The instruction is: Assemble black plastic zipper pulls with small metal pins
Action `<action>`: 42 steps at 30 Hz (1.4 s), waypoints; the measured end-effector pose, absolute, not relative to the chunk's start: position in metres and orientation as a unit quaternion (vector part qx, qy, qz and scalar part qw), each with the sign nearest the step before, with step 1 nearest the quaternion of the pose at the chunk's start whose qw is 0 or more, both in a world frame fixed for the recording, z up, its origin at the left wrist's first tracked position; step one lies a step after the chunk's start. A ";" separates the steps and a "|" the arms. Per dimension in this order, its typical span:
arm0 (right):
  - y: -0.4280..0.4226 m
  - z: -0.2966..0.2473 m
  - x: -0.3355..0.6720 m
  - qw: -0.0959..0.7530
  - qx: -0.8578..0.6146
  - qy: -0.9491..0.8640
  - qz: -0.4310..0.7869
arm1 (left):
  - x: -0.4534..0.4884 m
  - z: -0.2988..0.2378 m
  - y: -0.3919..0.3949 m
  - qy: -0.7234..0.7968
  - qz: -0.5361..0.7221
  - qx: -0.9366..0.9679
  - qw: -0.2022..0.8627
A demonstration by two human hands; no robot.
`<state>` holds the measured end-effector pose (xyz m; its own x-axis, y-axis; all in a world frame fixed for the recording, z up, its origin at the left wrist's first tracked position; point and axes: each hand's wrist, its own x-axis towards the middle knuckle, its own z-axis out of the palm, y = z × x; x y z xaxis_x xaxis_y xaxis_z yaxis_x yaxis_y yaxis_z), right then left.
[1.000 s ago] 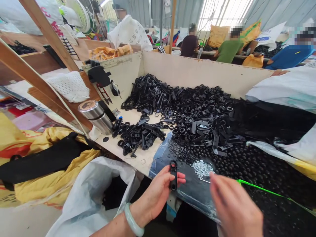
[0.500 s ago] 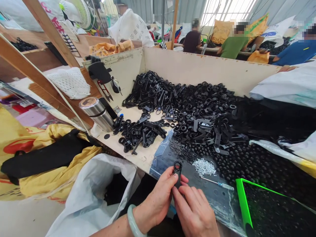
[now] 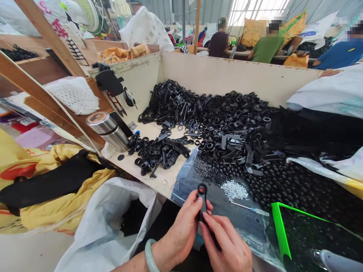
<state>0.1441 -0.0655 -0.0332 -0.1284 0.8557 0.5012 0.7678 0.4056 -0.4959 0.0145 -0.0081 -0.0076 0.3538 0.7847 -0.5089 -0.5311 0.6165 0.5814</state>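
Observation:
My left hand (image 3: pixel 181 230), with a pale green bangle on the wrist, pinches a small black plastic piece (image 3: pixel 202 194) upright at the near edge of the work bin. My right hand (image 3: pixel 227 245) presses against the lower end of the same piece, fingers closed on it. Just beyond lie a little heap of small silver pins (image 3: pixel 234 190) and a thin screwdriver (image 3: pixel 249 209) on a clear plastic sheet (image 3: pixel 227 223). Piles of black plastic parts (image 3: pixel 221 128) and small black round pieces (image 3: pixel 295 185) fill the bin behind.
A steel flask (image 3: pixel 109 131) stands at the bin's left corner, snips (image 3: pixel 117 104) hang on its wall. A green tray (image 3: pixel 279 230) sits at the right. White bag (image 3: pixel 104 226) and yellow sack (image 3: pixel 56 189) lie below left. Other people work at far tables.
My right hand came in from the right and closed on the lower end of the black piece held by my left hand. The view shifted slightly.

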 end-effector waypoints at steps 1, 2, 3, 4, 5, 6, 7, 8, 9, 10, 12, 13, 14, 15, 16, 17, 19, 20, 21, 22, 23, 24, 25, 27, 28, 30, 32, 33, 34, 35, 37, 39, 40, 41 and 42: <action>-0.065 -0.032 0.144 0.383 -0.541 -0.747 0.055 | 0.015 -0.008 -0.009 0.399 0.408 0.156 0.806; -0.065 -0.031 0.144 0.389 -0.540 -0.745 0.053 | 0.016 -0.008 -0.009 0.402 0.412 0.148 0.805; -0.064 -0.030 0.144 0.395 -0.538 -0.742 0.054 | 0.017 -0.008 -0.009 0.401 0.416 0.136 0.805; -0.064 -0.029 0.143 0.402 -0.538 -0.739 0.059 | 0.017 -0.008 -0.009 0.396 0.421 0.120 0.807; -0.064 -0.028 0.143 0.409 -0.539 -0.734 0.066 | 0.018 -0.008 -0.009 0.388 0.426 0.102 0.811; -0.064 -0.027 0.142 0.416 -0.540 -0.727 0.074 | 0.018 -0.008 -0.008 0.378 0.430 0.084 0.816; -0.064 -0.027 0.142 0.425 -0.543 -0.719 0.081 | 0.018 -0.007 -0.008 0.366 0.432 0.066 0.821; -0.065 -0.026 0.141 0.434 -0.547 -0.711 0.085 | 0.019 -0.007 -0.008 0.356 0.434 0.051 0.826; -0.065 -0.026 0.140 0.441 -0.550 -0.704 0.086 | 0.019 -0.006 -0.007 0.349 0.435 0.044 0.829; -0.065 -0.026 0.139 0.445 -0.554 -0.698 0.084 | 0.019 -0.006 -0.007 0.345 0.437 0.044 0.829; -0.066 -0.027 0.138 0.447 -0.561 -0.694 0.072 | 0.019 -0.005 -0.007 0.347 0.435 0.056 0.829; -0.066 -0.028 0.138 0.443 -0.560 -0.697 0.063 | 0.019 -0.005 -0.008 0.354 0.434 0.064 0.826; -0.066 -0.028 0.139 0.437 -0.557 -0.704 0.051 | 0.019 -0.005 -0.008 0.360 0.433 0.071 0.823; -0.065 -0.029 0.140 0.432 -0.554 -0.711 0.038 | 0.019 -0.006 -0.009 0.368 0.432 0.076 0.820; -0.065 -0.030 0.140 0.425 -0.550 -0.718 0.027 | 0.019 -0.006 -0.009 0.375 0.431 0.079 0.817; -0.065 -0.030 0.141 0.419 -0.547 -0.724 0.019 | 0.019 -0.006 -0.009 0.380 0.431 0.083 0.814; -0.066 -0.032 0.143 0.411 -0.547 -0.729 0.012 | 0.019 -0.005 -0.010 0.383 0.431 0.092 0.812; -0.066 -0.032 0.144 0.410 -0.550 -0.728 0.010 | 0.019 -0.005 -0.010 0.383 0.429 0.096 0.813; -0.066 -0.033 0.144 0.410 -0.552 -0.726 0.008 | 0.019 -0.004 -0.010 0.381 0.428 0.101 0.813; -0.066 -0.033 0.145 0.409 -0.551 -0.727 0.006 | 0.019 -0.004 -0.010 0.379 0.428 0.106 0.814; -0.067 -0.034 0.145 0.407 -0.549 -0.730 0.006 | 0.019 -0.004 -0.011 0.377 0.427 0.112 0.815; -0.066 -0.035 0.146 0.406 -0.546 -0.733 0.008 | 0.019 -0.004 -0.011 0.375 0.426 0.118 0.815; -0.066 -0.035 0.146 0.404 -0.543 -0.736 0.013 | 0.018 -0.005 -0.011 0.374 0.426 0.124 0.814; -0.067 -0.036 0.146 0.402 -0.540 -0.739 0.024 | 0.018 -0.005 -0.012 0.377 0.424 0.136 0.812; -0.067 -0.036 0.145 0.402 -0.540 -0.739 0.024 | 0.018 -0.006 -0.013 0.383 0.423 0.142 0.809; -0.068 -0.036 0.143 0.402 -0.544 -0.736 0.013 | 0.018 -0.005 -0.013 0.399 0.417 0.158 0.801; -0.069 -0.036 0.140 0.401 -0.554 -0.730 -0.002 | 0.017 -0.003 -0.012 0.412 0.411 0.180 0.793; -0.069 -0.036 0.139 0.402 -0.559 -0.725 -0.008 | 0.017 -0.001 -0.011 0.416 0.409 0.194 0.789; -0.069 -0.036 0.138 0.403 -0.562 -0.722 -0.011 | 0.017 0.001 -0.010 0.418 0.408 0.208 0.785; -0.068 -0.036 0.137 0.406 -0.563 -0.720 -0.012 | 0.016 0.002 -0.009 0.418 0.407 0.219 0.782; -0.068 -0.037 0.135 0.409 -0.560 -0.721 -0.010 | 0.017 0.003 -0.008 0.419 0.407 0.229 0.779; -0.068 -0.038 0.136 0.409 -0.554 -0.725 -0.006 | 0.017 0.002 -0.009 0.424 0.405 0.223 0.779; -0.068 -0.038 0.136 0.408 -0.550 -0.729 -0.003 | 0.017 0.001 -0.009 0.428 0.404 0.223 0.777; -0.068 -0.039 0.137 0.407 -0.543 -0.734 0.002 | 0.017 -0.001 -0.010 0.432 0.405 0.229 0.773; -0.069 -0.038 0.138 0.408 -0.536 -0.739 0.014 | 0.016 -0.002 -0.010 0.437 0.405 0.241 0.766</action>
